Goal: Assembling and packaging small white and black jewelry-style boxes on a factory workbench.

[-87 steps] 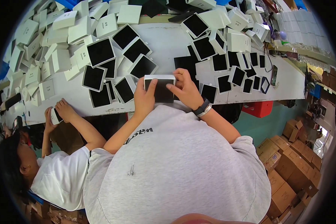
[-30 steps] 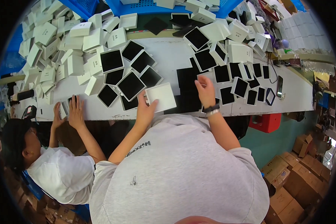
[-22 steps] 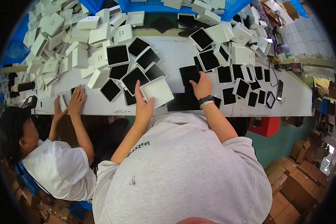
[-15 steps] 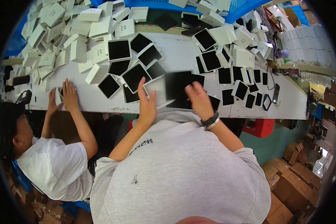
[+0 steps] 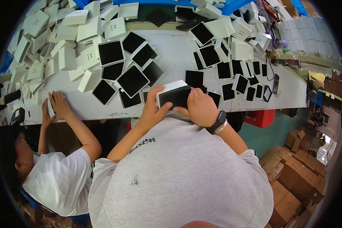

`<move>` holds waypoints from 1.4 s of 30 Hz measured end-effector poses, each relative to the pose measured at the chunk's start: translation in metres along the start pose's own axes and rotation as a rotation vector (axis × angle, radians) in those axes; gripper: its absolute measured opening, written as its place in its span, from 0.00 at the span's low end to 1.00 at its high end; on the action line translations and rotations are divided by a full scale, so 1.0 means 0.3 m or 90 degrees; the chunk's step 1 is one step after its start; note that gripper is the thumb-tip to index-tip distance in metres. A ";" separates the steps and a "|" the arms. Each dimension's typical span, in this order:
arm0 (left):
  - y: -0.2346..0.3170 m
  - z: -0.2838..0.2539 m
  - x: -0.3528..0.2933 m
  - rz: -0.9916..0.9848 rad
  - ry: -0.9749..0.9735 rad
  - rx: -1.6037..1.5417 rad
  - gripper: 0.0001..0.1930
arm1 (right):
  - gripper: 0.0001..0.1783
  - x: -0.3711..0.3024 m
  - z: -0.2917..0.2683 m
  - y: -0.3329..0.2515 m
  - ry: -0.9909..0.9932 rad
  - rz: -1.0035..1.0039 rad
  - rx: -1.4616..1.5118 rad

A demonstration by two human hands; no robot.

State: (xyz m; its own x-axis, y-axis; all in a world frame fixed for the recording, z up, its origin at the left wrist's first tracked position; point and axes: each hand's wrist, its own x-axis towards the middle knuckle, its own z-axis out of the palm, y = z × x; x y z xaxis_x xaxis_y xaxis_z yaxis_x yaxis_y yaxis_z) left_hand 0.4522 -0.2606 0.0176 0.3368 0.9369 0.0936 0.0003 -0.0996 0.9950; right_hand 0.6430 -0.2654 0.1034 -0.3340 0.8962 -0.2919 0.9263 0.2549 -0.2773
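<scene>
Close to my body, at the table's front edge, I hold a white box (image 5: 170,88) tilted between both hands. A black insert (image 5: 175,98) lies at its open face. My left hand (image 5: 152,109) wraps the box's left end, with the thumb on the black piece. At the right end my right hand (image 5: 202,108) is closed on the black insert, its thumb along the lower edge. Just beyond lie flat black pieces (image 5: 194,79), partly covered by my hand. To the left are several white trays with black inside, one of them a large tray (image 5: 133,81).
White boxes (image 5: 89,28) are heaped at the far left. More black-filled trays (image 5: 228,92) spread over the right of the white table (image 5: 167,45). A co-worker's hands (image 5: 59,108) hold a small pale item at left. A red stool (image 5: 259,118) stands below the right edge.
My right hand has come from the black pieces to the box, and a black insert now shows at its open face. The box has turned and my left hand has closed round it.
</scene>
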 end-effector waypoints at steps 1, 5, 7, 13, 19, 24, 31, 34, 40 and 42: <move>0.019 -0.002 0.009 -0.040 -0.035 -0.022 0.30 | 0.39 -0.009 0.026 0.002 0.078 -0.011 -0.026; 0.089 -0.021 0.048 -0.004 -0.094 0.038 0.28 | 0.44 0.004 0.025 -0.026 0.043 0.048 0.093; 0.099 -0.001 0.050 -0.163 0.098 -0.174 0.23 | 0.37 0.020 0.099 -0.002 0.067 0.101 0.604; 0.095 0.026 0.025 -0.132 0.145 -0.234 0.17 | 0.21 0.027 0.070 0.006 0.142 0.067 0.728; 0.065 0.063 0.041 -0.106 0.162 -0.149 0.14 | 0.20 0.046 0.027 -0.004 0.140 0.131 0.455; 0.063 0.071 0.052 -0.107 0.218 -0.061 0.10 | 0.19 0.015 0.069 0.030 0.165 0.073 0.658; 0.050 0.041 0.059 -0.252 0.238 -0.268 0.07 | 0.21 0.024 0.097 0.065 -0.031 0.174 0.673; 0.072 -0.039 0.055 -0.258 0.171 -0.111 0.07 | 0.22 0.021 0.114 0.072 -0.019 0.086 0.763; 0.068 -0.485 0.029 -0.126 0.328 0.073 0.12 | 0.25 0.022 0.178 0.344 0.203 0.262 0.600; 0.061 -0.468 0.060 -0.056 0.347 0.243 0.13 | 0.30 0.084 0.265 0.420 0.195 0.338 0.394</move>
State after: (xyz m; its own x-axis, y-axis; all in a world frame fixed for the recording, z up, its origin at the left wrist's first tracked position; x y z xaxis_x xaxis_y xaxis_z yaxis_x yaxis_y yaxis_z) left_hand 0.3259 -0.1986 0.0421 -0.2031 0.9723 0.1158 0.3729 -0.0325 0.9273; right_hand 0.7376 -0.2396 -0.0117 0.2589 0.9216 -0.2891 0.6550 -0.3875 -0.6487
